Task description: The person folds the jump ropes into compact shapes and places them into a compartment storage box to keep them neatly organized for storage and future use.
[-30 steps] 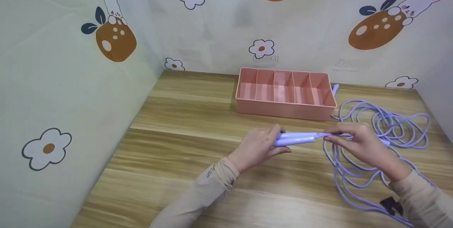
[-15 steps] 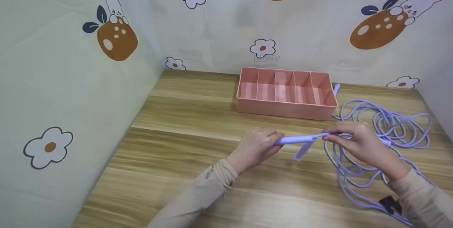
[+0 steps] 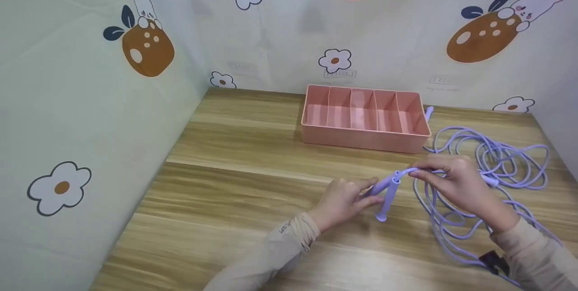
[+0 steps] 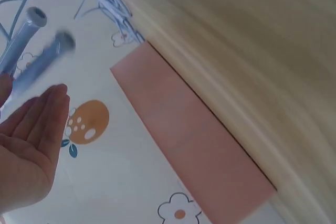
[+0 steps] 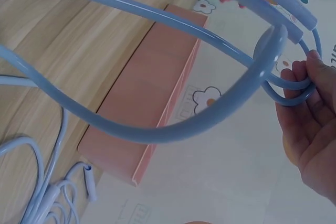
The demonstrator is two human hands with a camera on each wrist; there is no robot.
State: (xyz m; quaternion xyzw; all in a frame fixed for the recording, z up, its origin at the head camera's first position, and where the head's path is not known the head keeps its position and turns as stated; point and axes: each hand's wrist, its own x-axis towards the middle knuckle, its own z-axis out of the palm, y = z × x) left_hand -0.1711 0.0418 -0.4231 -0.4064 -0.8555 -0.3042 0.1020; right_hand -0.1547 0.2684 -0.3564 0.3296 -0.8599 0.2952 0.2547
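Rope handles point(image 3: 388, 200), 2, beside straight-fingered left hand point(image 3: 343, 202); right hand point(image 3: 463, 185) pinches cords point(image 5: 157, 134).

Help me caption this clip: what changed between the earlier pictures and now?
The left hand let one handle drop; it now hangs. The other handle tilted down, and that hand moved rightward. The right hand still pinches the cord; the box stayed put.

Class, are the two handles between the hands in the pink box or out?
Out: the head view shows both handles in front of the pink box, their cords pinched by the right hand.
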